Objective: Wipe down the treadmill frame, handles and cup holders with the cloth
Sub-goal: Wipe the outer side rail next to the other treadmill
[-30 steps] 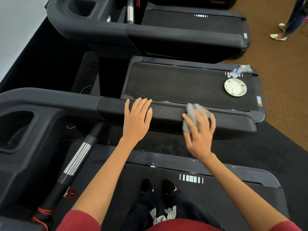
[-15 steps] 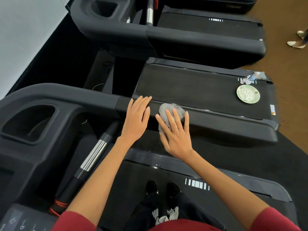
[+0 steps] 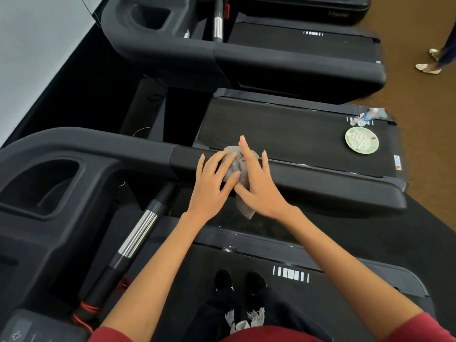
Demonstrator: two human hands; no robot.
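**Cloth on the side rail, both hands on it**

We've got the small crumpled grey terry cloth (image 3: 238, 166) sitting on top of the long matte-black padded side rail (image 3: 320, 183) of the treadmill we're standing on, approx. mid-length, just right of where the rail meets the console moulding. One tail of it hangs down the near face of the rail.

Grip: our left hand (image 3: 212, 186) lies flat w/ fingers spread and straight, fingertips resting on the cloth's left edge. Our right hand (image 3: 259, 188) presses the cloth from above, fingers also extended, not curled round it. So neither hand pinches; both press it against the rail.

Progress, as we judge it: still on the rail, mid-wipe. Nothing in view proves which parts are clean, since the black plastic shows no wet or streak marks. Looks like still to do: the deep black moulded cup holder (image 3: 39, 186) at left, the black handle bar w/ chrome sensor band (image 3: 138, 233), and the rest of the frame.

Writing: a faint logo on the far treadmill's end is too blurred to read. A small sticker (image 3: 397, 162) on the next deck, unreadable. White tick marks (image 3: 291, 274) on our belt edge, no text. Console corner bottom left shows a symbol, can't make it out.
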